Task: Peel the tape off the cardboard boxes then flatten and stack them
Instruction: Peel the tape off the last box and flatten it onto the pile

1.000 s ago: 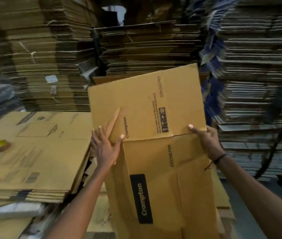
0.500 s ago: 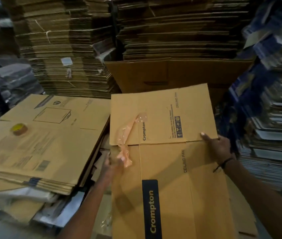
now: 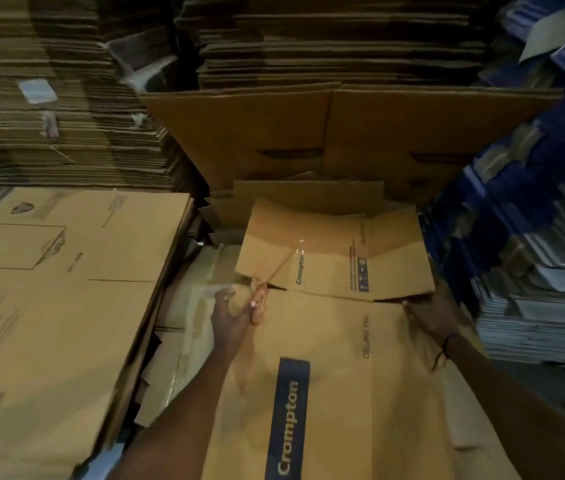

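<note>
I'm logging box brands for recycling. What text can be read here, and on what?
"Crompton": navy stripe on the flattened box.
"Crompton": small, on that box's top flap.
"CEILING FAN": faint, beside the fold near the right hand.
Flap's fine print and the left stack: too blurred.

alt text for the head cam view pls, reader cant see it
A person's left hand pinches a strip of clear tape stretching off a flattened Crompton cardboard box, while the right hand grips its right edge. Stacks of flattened cardboard surround them.
</note>
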`<state>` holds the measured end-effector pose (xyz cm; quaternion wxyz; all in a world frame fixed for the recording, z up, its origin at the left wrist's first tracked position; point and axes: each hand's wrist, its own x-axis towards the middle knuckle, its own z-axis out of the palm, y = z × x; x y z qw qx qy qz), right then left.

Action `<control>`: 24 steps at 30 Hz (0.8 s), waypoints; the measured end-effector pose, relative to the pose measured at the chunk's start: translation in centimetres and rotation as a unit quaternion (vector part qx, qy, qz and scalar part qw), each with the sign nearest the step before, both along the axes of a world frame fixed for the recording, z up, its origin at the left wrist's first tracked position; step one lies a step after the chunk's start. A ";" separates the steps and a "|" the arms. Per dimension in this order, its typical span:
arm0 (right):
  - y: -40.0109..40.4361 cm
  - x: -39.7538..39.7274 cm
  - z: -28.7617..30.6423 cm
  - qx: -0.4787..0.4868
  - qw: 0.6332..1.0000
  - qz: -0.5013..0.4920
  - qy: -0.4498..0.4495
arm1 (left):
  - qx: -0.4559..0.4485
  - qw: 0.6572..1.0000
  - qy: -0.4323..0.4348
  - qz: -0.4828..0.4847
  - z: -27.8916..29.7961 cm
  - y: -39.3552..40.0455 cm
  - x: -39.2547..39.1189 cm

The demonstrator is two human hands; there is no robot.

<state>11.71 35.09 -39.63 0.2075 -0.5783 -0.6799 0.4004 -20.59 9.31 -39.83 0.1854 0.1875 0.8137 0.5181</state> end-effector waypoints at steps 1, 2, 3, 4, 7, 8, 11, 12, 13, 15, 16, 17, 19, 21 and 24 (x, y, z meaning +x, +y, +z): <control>0.9 -0.7 -0.1 0.002 1.000 -0.014 0.006 | -0.016 1.000 0.005 -0.022 -0.6 1.9 -1.7; 1.5 -1.5 -0.1 0.009 1.000 -0.026 0.005 | -0.038 0.998 0.004 -0.042 -1.3 3.8 -3.1; 1.8 -2.4 -0.3 0.043 0.998 -0.047 -0.020 | -0.083 0.995 0.009 -0.060 -2.1 5.3 -4.2; 2.0 -3.1 -0.8 0.098 0.991 -0.063 -0.069 | -0.140 0.987 0.034 -0.074 -3.0 6.6 -4.8; 0.1 -4.7 -3.9 0.202 0.959 0.012 -0.198 | -0.238 0.951 0.177 -0.091 -6.1 7.8 -3.8; -1.3 -5.2 -5.5 0.195 0.953 0.075 -0.221 | -0.240 0.944 0.197 -0.110 -7.5 7.7 -2.9; -5.7 -6.5 -11.3 0.112 0.930 0.206 -0.283 | -0.262 0.922 0.213 -0.188 -12.1 7.0 -0.1; -6.8 -6.9 -12.8 0.092 0.928 0.215 -0.289 | -0.281 0.908 0.230 -0.210 -13.3 6.7 0.6; -7.4 -7.1 -14.1 0.078 0.929 0.212 -0.291 | -0.304 0.892 0.248 -0.225 -14.3 6.3 1.3; -7.7 -7.3 -15.3 0.072 0.927 0.208 -0.304 | -0.334 0.884 0.253 -0.206 -16.0 5.1 2.3; -7.4 -7.3 -15.2 0.069 0.926 0.207 -0.309 | -0.342 0.889 0.247 -0.179 -16.4 4.3 2.7; -7.1 -7.1 -15.1 0.063 0.927 0.199 -0.312 | -0.351 0.893 0.239 -0.152 -16.8 3.5 3.1; -6.7 -6.1 -15.0 0.040 0.937 0.142 -0.318 | -0.367 0.894 0.227 -0.120 -17.5 2.7 3.3; -6.6 -5.0 -14.9 0.003 0.946 0.071 -0.317 | -0.365 0.897 0.225 -0.110 -17.8 2.9 3.2; -7.3 -4.4 -14.9 -0.007 0.945 0.036 -0.324 | -0.356 0.896 0.234 -0.125 -17.6 3.8 2.5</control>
